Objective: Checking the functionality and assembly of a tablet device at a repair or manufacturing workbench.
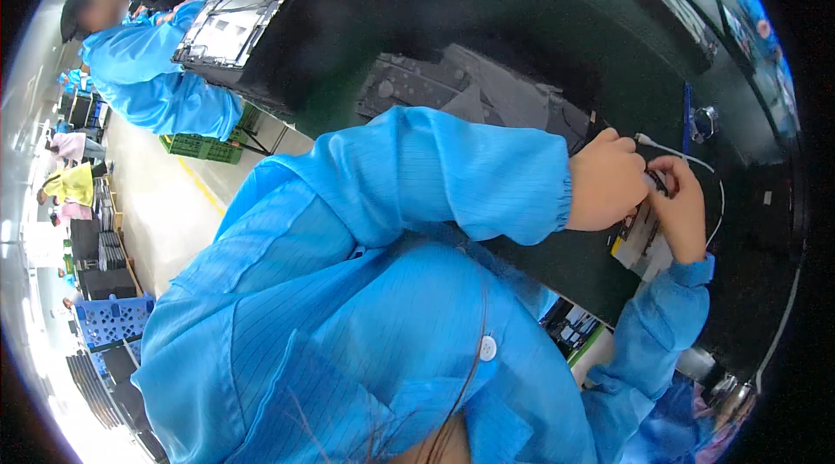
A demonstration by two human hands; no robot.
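Observation:
Both of my arms, in blue sleeves, reach to the right over a dark green work surface. My left hand and my right hand meet over a small flat part with a yellow edge, and their fingers pinch at its top end. A thin white cable runs from between the fingers and loops down the right side. What the fingertips grip is hidden by the hands.
A black panel lies behind my left arm. At upper left, a co-worker in blue bends over another framed panel. Green crates and a blue crate stand on the floor at left.

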